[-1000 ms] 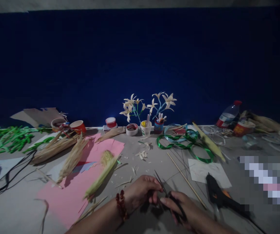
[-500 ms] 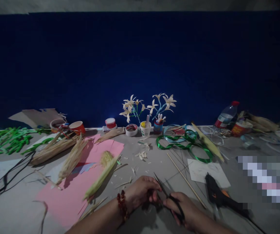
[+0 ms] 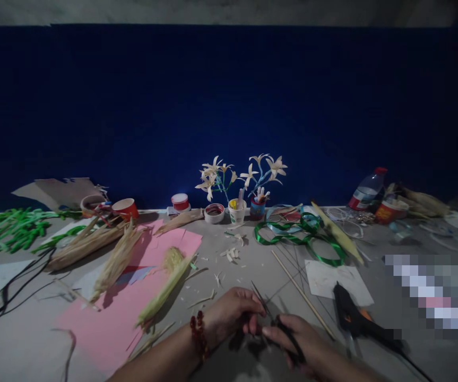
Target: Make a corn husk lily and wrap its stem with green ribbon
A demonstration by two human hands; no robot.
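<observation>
My right hand [image 3: 298, 345] grips a pair of black scissors [image 3: 277, 323] low in the middle of the view, blades pointing up and left. My left hand [image 3: 231, 313], with a red bead bracelet [image 3: 198, 335] on the wrist, is pinched closed right beside the blades on a small piece I cannot make out. Both hands hover just above the grey table [image 3: 25, 345]. A thin wooden stick [image 3: 302, 294] lies just beyond my right hand.
A black glue gun [image 3: 358, 321] lies to the right. A pink sheet [image 3: 133, 297] with a corn husk [image 3: 165, 289] lies to the left. Green ribbon [image 3: 304, 241], paper cups [image 3: 237, 210], straw flowers [image 3: 244, 172], a bottle [image 3: 366, 191] and green stems [image 3: 9, 228] line the back.
My hands have shifted only slightly; the right hand with the scissors moved a little closer to the left hand. The view tilted down a touch.
</observation>
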